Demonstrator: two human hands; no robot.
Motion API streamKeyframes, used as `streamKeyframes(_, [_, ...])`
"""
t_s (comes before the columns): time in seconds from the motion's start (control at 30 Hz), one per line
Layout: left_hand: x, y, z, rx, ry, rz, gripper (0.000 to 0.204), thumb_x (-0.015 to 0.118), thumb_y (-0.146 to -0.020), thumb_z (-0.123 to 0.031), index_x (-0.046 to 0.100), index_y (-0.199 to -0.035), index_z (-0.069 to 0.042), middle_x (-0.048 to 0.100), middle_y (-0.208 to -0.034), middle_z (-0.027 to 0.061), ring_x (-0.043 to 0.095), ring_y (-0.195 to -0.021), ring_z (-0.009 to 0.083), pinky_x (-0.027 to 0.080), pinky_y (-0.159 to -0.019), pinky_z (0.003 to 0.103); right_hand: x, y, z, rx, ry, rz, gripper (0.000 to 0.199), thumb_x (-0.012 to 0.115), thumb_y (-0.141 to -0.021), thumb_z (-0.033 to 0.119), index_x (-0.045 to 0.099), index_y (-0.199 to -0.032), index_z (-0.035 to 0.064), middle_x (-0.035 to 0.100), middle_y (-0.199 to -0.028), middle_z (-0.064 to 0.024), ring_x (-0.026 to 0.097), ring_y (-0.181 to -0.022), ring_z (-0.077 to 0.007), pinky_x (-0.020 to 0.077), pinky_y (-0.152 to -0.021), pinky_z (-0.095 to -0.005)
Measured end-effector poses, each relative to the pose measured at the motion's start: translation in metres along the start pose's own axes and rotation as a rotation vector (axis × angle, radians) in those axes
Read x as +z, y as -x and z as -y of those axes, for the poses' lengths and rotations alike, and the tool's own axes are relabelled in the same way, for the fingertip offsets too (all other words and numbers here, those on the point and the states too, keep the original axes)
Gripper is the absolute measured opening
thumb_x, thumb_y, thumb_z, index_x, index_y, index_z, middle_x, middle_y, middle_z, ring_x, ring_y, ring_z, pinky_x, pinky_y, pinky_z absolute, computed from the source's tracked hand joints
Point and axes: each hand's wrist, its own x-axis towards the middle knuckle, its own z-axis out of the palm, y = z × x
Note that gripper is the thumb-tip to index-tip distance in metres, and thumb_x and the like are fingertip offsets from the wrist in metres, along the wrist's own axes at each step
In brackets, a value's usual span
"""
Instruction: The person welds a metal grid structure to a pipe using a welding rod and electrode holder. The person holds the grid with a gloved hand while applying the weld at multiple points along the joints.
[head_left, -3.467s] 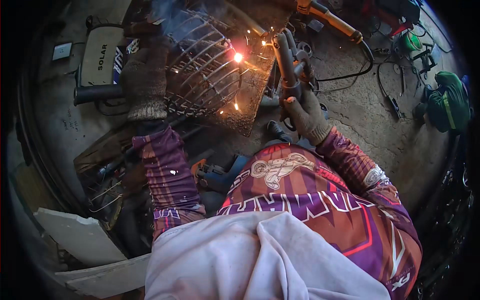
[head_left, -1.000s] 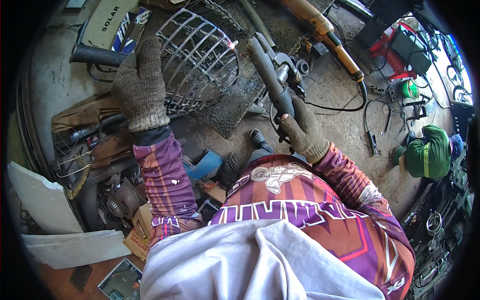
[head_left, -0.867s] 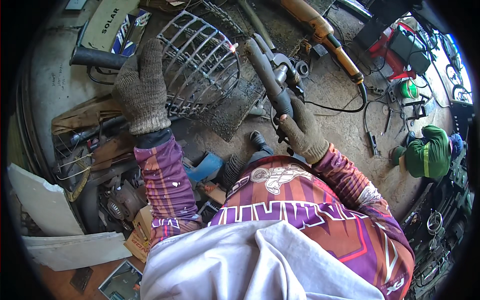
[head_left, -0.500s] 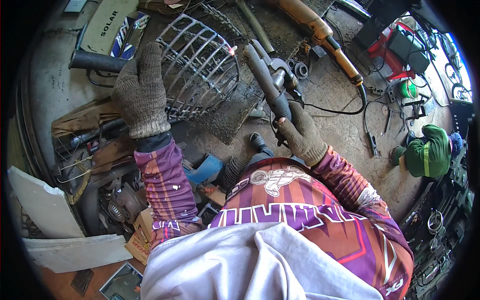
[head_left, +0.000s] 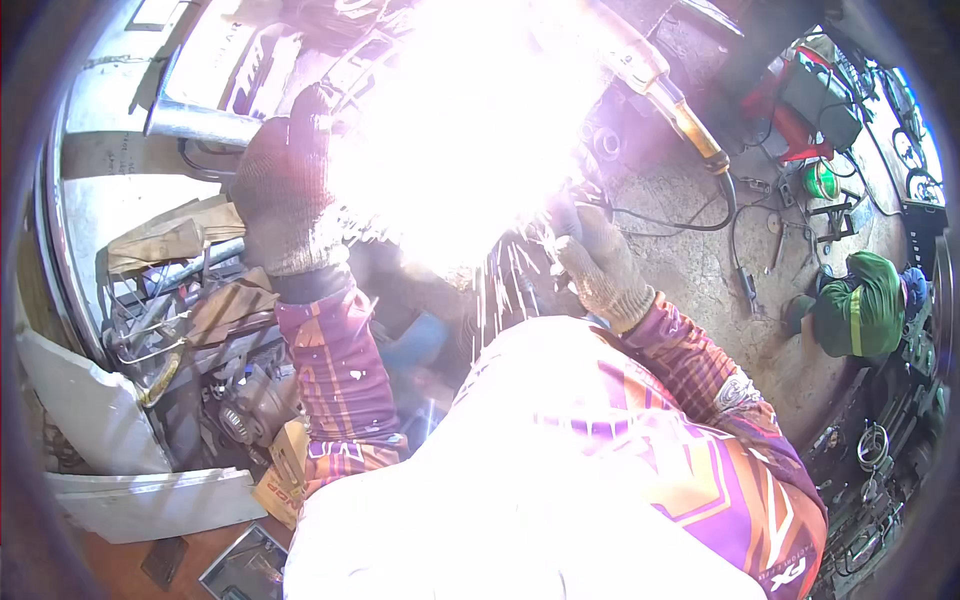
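A blinding white-violet welding arc [head_left: 465, 130] fills the upper middle and washes out most of the barred metal cage [head_left: 349, 92]. My left hand [head_left: 288, 200], in a grey-brown knit glove, is at the cage's left side, thumb pointing away from me and fingers curled out of sight on it. My right hand [head_left: 604, 268], gloved too, is closed around the welding gun [head_left: 566, 218]; glare swallows its barrel and tip. Streaks of sparks [head_left: 505, 275] fall between my hands toward my body.
An orange power tool [head_left: 690, 125] with a black cable lies at the far right of the glare. A metal pipe [head_left: 200, 123] and brown scraps [head_left: 170, 235] lie left. A person in green [head_left: 860, 305] crouches at the right, near a green spool [head_left: 820, 180] and cables.
The arc has lit between my hands, hiding the cage and the gun's front end, and sparks now fall. Both hands stay nearly in place.
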Motion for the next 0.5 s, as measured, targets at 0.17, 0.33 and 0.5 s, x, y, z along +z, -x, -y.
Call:
streamKeyframes(0.17, [-0.006, -0.005, -0.024, -0.369, 0.274, 0.041, 0.042, 0.071, -0.089, -0.043, 0.075, -0.094, -0.001, 0.072, -0.083, 0.0055, 0.062, -0.076, 0.0127, 0.047, -0.072, 0.029, 0.0, 0.002, -0.003, 0.105, -0.059, -0.015, 0.045, 0.058, -0.095, 0.031, 0.051, -0.122, -0.0034, 0.063, -0.089, -0.0154, 0.066, -0.076, -0.0211, 0.0509, -0.066, -0.0342])
streamKeyframes(0.33, [0.008, -0.002, -0.002, -0.302, 0.286, 0.001, 0.05, 0.067, -0.088, -0.051, 0.075, -0.094, -0.003, 0.072, -0.084, 0.0092, 0.063, -0.075, 0.0163, 0.048, -0.073, 0.033, 0.001, 0.001, -0.015, 0.061, 0.06, -0.036, 0.049, 0.059, -0.094, 0.033, 0.05, -0.124, -0.004, 0.064, -0.094, -0.0207, 0.065, -0.087, -0.0326, 0.0493, -0.077, -0.0405])
streamKeyframes(0.5, [-0.002, -0.003, -0.015, -0.247, 0.177, -0.031, 0.057, 0.065, -0.087, -0.057, 0.072, -0.088, 0.0, 0.067, -0.075, 0.02, 0.066, -0.069, 0.0329, 0.05, -0.065, 0.04, 0.006, 0.004, -0.016, 0.039, 0.052, -0.065, 0.049, 0.06, -0.094, 0.034, 0.05, -0.125, -0.0035, 0.064, -0.094, -0.0206, 0.065, -0.083, -0.0314, 0.0492, -0.075, -0.0404])
